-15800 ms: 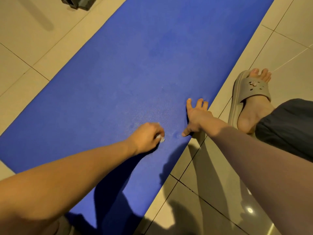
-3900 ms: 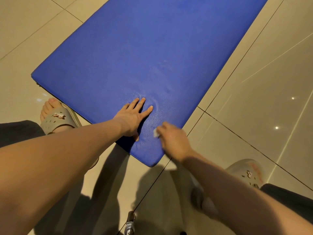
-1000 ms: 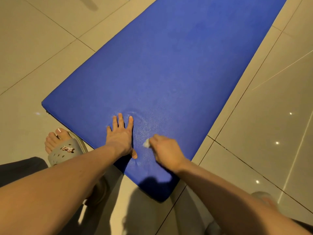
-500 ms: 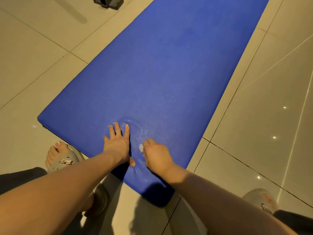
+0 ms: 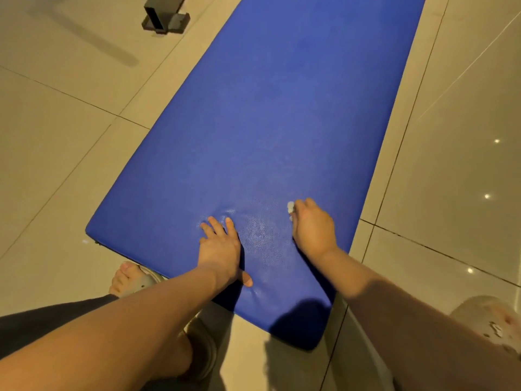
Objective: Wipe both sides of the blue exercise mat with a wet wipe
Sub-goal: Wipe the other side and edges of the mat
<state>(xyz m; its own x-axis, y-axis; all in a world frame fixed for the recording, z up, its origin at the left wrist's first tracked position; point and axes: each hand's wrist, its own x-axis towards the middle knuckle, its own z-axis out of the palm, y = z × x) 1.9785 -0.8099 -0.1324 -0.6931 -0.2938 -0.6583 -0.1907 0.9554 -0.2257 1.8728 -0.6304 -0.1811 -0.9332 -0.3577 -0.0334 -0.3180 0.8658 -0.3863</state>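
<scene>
The blue exercise mat (image 5: 282, 122) is lying flat on the tiled floor (image 5: 56, 165), stretching away from the person, its near short end just in front of their feet. The left hand (image 5: 220, 246) is resting palm-down on the mat close to that end. Its fingers (image 5: 217, 224) are straight and spread and holding nothing, and the hand is pressing a shallow dent into the padding, apparently steadying it. The right hand (image 5: 313, 230) is working near it, toward the mat's right edge, its fingers (image 5: 303, 204) curling round a small white wad, the wet wipe (image 5: 290, 207), of which only a tip is showing. The wipe is touching the surface, or very nearly (the angle is not settling which).

As for progress, the person is wiping the upward face at its near end. A faint sheen between the two hands is suggesting dampness there, though the dim, warm light is hiding how much else is covered. Nothing is showing whether the face against the floor is done, so I am judging some of this face, and possibly the flip, to be left.

A dark block-like object (image 5: 165, 12) is sitting on the floor beyond the mat's left edge.
</scene>
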